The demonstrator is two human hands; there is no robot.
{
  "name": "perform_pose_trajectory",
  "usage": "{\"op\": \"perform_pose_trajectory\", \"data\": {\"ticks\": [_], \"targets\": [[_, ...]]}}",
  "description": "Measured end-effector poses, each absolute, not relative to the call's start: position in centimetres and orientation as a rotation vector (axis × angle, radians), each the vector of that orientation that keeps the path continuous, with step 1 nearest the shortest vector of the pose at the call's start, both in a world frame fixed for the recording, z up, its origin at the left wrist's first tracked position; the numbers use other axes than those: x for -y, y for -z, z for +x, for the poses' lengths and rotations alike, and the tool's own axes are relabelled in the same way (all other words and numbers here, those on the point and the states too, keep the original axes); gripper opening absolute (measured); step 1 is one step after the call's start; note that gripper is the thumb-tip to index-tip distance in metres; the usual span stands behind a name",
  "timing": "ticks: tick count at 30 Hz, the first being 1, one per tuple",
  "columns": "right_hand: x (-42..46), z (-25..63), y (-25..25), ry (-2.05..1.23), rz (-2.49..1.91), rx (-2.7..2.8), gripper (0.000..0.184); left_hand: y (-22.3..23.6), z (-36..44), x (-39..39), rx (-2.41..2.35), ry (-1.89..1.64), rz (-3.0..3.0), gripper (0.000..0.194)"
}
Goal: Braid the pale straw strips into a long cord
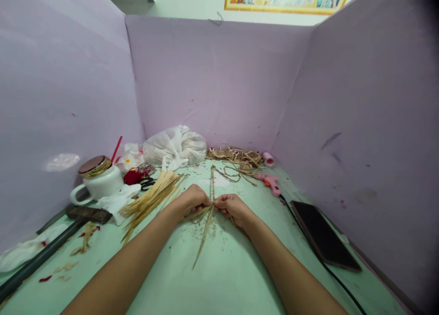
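A thin braid of straw (213,182) runs away from me along the green table, its near end pinched between both hands. My left hand (197,200) is closed on straw strands left of the braid's end. On the other side, my right hand (231,207) pinches another strand, with the fingertips of the two hands almost touching. One loose straw strand (206,237) hangs toward me between the hands. Left of my left hand lies a fanned bundle of dry straw (154,196). Small straw crumbs are scattered beneath the hands.
Left stand a white lidded mug (104,182) and a hammer (89,214). A white plastic bag (176,146) and finished braided cord (236,156) lie at the back. Right are a pink glue gun (270,183), its black cord and a dark phone or tablet (324,235). Lilac walls enclose three sides.
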State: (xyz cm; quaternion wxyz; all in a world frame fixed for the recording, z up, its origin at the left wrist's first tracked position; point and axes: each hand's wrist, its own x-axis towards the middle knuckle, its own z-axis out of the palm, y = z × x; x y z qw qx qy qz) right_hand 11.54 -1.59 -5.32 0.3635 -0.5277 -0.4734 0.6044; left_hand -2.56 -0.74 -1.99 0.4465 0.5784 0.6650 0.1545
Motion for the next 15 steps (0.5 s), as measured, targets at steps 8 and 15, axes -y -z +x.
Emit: {"op": "perform_pose_trajectory", "data": {"ticks": [8,15], "targets": [[1.3,11.8,5.7,-1.589,-1.299,1.192,0.004,2.5,-2.2,-0.4,-1.432,-0.29,1.1,0.021],[1.0,12.0,5.6,-1.608,-1.289,1.183,0.005,2.7,-1.7,0.5,-1.6,-0.429,1.256,0.02]]}}
